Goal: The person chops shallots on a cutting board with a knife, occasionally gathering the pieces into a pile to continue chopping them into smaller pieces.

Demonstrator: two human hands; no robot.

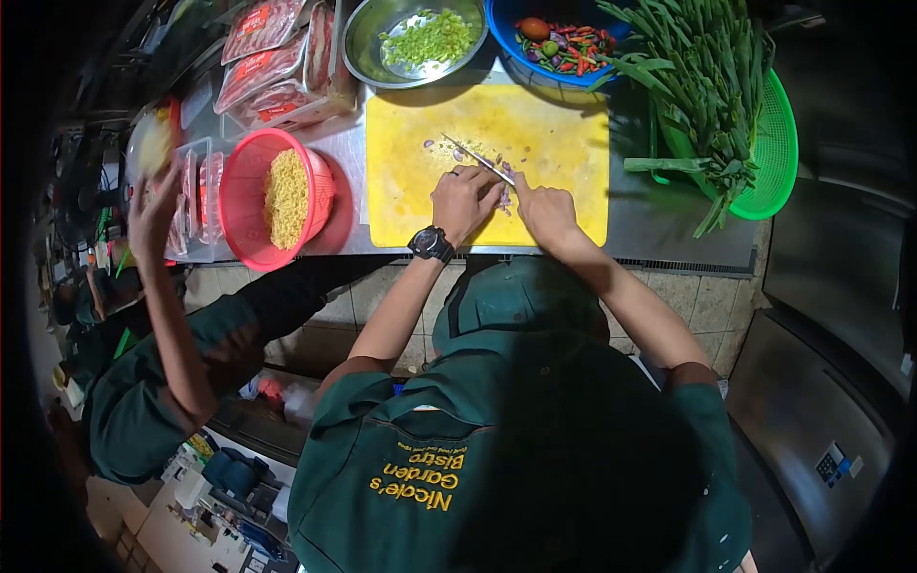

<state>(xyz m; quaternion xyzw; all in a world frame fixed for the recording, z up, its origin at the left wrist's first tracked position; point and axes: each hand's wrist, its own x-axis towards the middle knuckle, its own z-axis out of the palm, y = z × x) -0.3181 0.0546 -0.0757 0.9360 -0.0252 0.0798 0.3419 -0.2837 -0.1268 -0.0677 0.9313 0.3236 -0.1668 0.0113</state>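
My right hand [546, 212] is closed around the handle of a kitchen knife [470, 154], whose blade points up and left over the yellow cutting board [406, 143]. Close beside the blade, my left hand [465, 202], with a black watch at the wrist, rests on the board with its fingers bent and together. Whatever lies beneath those fingertips is hidden. Small purple-and-white chopped pieces [505, 200], like shallot or red onion, lie between my hands. More bits are scattered above the blade.
Behind the board stand a steel bowl of chopped greens [359, 59] and a blue basin of chillies [497, 40]. Leeks [702, 86] fill a green basket [778, 143] at right. Left are a pink noodle basket [250, 250], packed meat [263, 67] and a co-worker's raised hand [153, 205].
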